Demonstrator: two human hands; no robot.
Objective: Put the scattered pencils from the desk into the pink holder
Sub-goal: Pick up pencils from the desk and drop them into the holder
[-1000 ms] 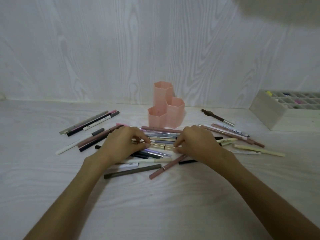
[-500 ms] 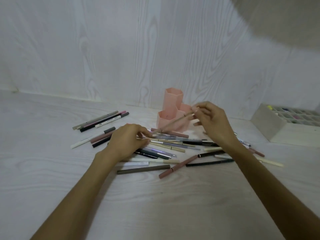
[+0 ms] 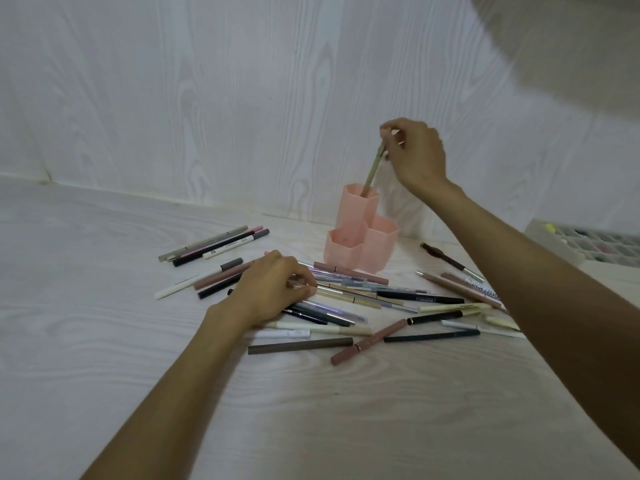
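— Holder [image 3: 360, 244]: pink, three hexagonal cells of unequal height, upright on the white wood-grain desk [image 3: 104, 341] near the back wall. Contents?

— One beige pencil [image 3: 373, 170], tilted, lower end inside the tallest rear cell, upper end pinched between the thumb and fingertips of the right hand [image 3: 414, 152], raised above the holder. The two front cells: contents cannot be told.

— Left hand [image 3: 268, 294]?

— Low on the desk, fingers curled, tips pinching a thin silvery pencil [image 3: 332, 308] in the heap.

— Scattered pencils [image 3: 363, 296]?

— Loose pile in front of the holder, many crossing. A separate cluster [image 3: 214, 245] lies to the left, a brown pencil [image 3: 300, 344] nearest the viewer, a dark brush-tipped one [image 3: 450, 260] to the right.

— Other items?

— Compartmented white tray [image 3: 568, 247] at the right edge, contents blurred.
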